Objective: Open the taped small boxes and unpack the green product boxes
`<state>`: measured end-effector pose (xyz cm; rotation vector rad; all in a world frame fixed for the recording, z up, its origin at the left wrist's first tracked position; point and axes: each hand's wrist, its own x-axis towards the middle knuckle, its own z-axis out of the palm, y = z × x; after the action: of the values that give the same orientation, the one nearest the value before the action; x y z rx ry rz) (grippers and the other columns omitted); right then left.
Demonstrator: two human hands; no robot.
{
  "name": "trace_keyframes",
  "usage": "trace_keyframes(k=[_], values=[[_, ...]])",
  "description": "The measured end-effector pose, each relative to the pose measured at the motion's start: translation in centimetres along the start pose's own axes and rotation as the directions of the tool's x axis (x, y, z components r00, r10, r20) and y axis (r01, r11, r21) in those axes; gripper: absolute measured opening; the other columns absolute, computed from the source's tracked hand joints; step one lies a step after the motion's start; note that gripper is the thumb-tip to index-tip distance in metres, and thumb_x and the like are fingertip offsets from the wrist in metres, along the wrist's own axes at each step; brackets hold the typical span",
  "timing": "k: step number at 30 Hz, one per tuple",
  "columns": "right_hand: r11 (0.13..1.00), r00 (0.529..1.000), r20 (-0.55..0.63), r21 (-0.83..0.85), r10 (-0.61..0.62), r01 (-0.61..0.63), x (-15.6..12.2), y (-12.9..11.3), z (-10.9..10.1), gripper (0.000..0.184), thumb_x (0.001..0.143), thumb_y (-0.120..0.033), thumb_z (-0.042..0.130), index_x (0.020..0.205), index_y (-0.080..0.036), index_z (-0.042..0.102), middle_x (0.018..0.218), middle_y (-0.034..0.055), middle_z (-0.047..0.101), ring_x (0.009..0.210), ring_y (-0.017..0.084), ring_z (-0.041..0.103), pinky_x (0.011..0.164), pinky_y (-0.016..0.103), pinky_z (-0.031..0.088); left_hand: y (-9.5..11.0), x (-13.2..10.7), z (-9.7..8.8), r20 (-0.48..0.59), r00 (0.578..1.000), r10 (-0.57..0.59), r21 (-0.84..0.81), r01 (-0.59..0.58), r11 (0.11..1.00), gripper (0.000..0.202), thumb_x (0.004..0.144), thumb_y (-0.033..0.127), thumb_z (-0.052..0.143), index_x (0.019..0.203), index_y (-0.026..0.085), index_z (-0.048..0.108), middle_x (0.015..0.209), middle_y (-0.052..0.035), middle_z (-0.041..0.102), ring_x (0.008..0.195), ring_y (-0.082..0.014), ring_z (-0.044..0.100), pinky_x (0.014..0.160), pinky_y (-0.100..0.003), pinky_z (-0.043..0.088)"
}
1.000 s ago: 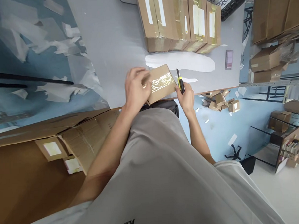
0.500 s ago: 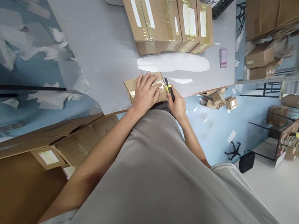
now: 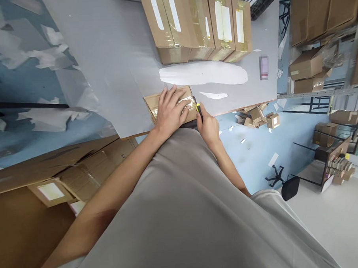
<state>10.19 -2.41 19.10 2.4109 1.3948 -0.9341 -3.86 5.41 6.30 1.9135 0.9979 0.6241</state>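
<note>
A small flat cardboard box (image 3: 189, 93) with shiny clear tape lies at the near edge of the grey table (image 3: 111, 69). My left hand (image 3: 169, 110) rests on top of it, fingers stretched out and a little apart. In my right hand (image 3: 208, 126) is a black and yellow utility knife (image 3: 199, 109), fingers wrapped round its handle. The knife's front end is at the box's right edge; whether the blade touches the cardboard I cannot tell.
Taped cardboard boxes (image 3: 192, 26) stand in a row at the back of the table. White paper strips (image 3: 203, 73) lie before them. A large open carton (image 3: 29, 231) is at lower left. Small boxes (image 3: 257, 114) and paper scraps litter the blue floor.
My right hand has turned the knife and brought it closer against the box's right edge. My left hand stays on the box. The whole view has shifted slightly.
</note>
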Motion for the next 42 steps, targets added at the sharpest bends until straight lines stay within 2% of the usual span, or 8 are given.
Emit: trace_keyframes(k=[4, 9, 13, 20, 26, 31, 37, 42], values=[[0.995, 0.997, 0.034, -0.076, 0.065, -0.062, 0.1, -1.3, -0.5, 0.068, 0.129, -0.030, 0.030, 0.195, -0.017, 0.030, 0.152, 0.0219, 0.085, 0.132, 0.035, 0.085, 0.118, 0.047, 0.063, 0.2, 0.0, 0.1, 0.001, 1.000, 0.006, 0.009, -0.006, 1.000, 0.032, 0.116, 0.057, 0.065, 0.131, 0.036, 0.083, 0.172, -0.0087, 0.074, 0.179, -0.0422, 0.050, 0.152, -0.077, 0.023], [0.989, 0.997, 0.039, -0.136, 0.066, -0.061, 0.6, -2.6, -1.4, 0.066, 0.127, -0.023, 0.032, 0.193, -0.013, 0.032, 0.151, 0.0248, 0.084, 0.136, 0.034, 0.084, 0.119, 0.044, 0.062, 0.1, -0.1, 0.5, -0.021, 1.000, 0.011, 0.015, -0.011, 1.000, 0.033, 0.117, 0.059, 0.063, 0.133, 0.038, 0.083, 0.170, -0.0083, 0.075, 0.178, -0.0403, 0.051, 0.152, -0.075, 0.025], [0.980, 0.992, 0.076, -0.181, 0.099, -0.083, -0.1, -2.8, -2.0, 0.065, 0.126, -0.018, 0.034, 0.191, -0.010, 0.035, 0.145, 0.0284, 0.084, 0.136, 0.034, 0.084, 0.117, 0.044, 0.063, 0.0, -0.1, 0.6, -0.006, 1.000, 0.000, -0.009, 0.000, 1.000, 0.030, 0.116, 0.055, 0.065, 0.129, 0.036, 0.084, 0.171, -0.0096, 0.074, 0.177, -0.0416, 0.051, 0.152, -0.077, 0.023], [0.975, 0.986, 0.111, -0.197, 0.126, -0.103, -1.9, -2.8, -2.8, 0.063, 0.124, -0.010, 0.035, 0.187, -0.008, 0.042, 0.149, 0.0295, 0.083, 0.140, 0.034, 0.083, 0.117, 0.044, 0.064, -0.1, -0.7, 0.6, 0.015, 0.999, 0.041, 0.021, -0.041, 0.999, 0.026, 0.116, 0.047, 0.066, 0.131, 0.035, 0.084, 0.171, -0.0102, 0.074, 0.177, -0.0403, 0.052, 0.152, -0.077, 0.025], [0.977, 0.985, 0.102, -0.177, 0.139, -0.120, -1.7, -3.0, -2.6, 0.055, 0.125, -0.010, 0.033, 0.176, -0.007, 0.054, 0.147, 0.0291, 0.083, 0.141, 0.034, 0.083, 0.117, 0.044, 0.063, -0.3, -0.6, 0.5, 0.049, 0.997, 0.066, 0.027, -0.067, 0.997, 0.024, 0.117, 0.046, 0.068, 0.132, 0.036, 0.083, 0.172, -0.0096, 0.073, 0.178, -0.0392, 0.051, 0.152, -0.076, 0.025], [0.973, 0.981, 0.113, -0.184, 0.161, -0.138, -2.2, -3.2, -2.2, 0.061, 0.123, -0.008, 0.034, 0.183, -0.007, 0.044, 0.147, 0.0297, 0.083, 0.139, 0.034, 0.084, 0.116, 0.044, 0.063, -0.5, -0.6, 0.5, 0.079, 0.995, 0.063, 0.049, -0.067, 0.997, 0.023, 0.117, 0.044, 0.070, 0.133, 0.033, 0.083, 0.175, -0.0112, 0.071, 0.179, -0.0407, 0.050, 0.153, -0.077, 0.023], [0.976, 0.981, 0.103, -0.159, 0.166, -0.148, -2.4, -3.0, -2.1, 0.058, 0.123, -0.011, 0.030, 0.176, -0.009, 0.052, 0.150, 0.0291, 0.082, 0.142, 0.035, 0.081, 0.116, 0.045, 0.063, -1.2, -0.6, 0.7, 0.069, 0.992, 0.108, 0.071, -0.113, 0.991, 0.031, 0.122, 0.045, 0.059, 0.137, 0.031, 0.082, 0.175, -0.0115, 0.070, 0.178, -0.0398, 0.051, 0.153, -0.076, 0.025], [0.972, 0.978, 0.108, -0.177, 0.177, -0.156, -3.3, -2.8, -1.6, 0.062, 0.124, -0.013, 0.030, 0.184, -0.008, 0.042, 0.146, 0.0300, 0.084, 0.135, 0.035, 0.084, 0.113, 0.044, 0.064, -1.4, -0.9, 0.7, 0.074, 0.990, 0.118, 0.057, -0.123, 0.991, 0.032, 0.122, 0.047, 0.061, 0.138, 0.031, 0.082, 0.175, -0.0121, 0.070, 0.177, -0.0408, 0.051, 0.152, -0.077, 0.027]])
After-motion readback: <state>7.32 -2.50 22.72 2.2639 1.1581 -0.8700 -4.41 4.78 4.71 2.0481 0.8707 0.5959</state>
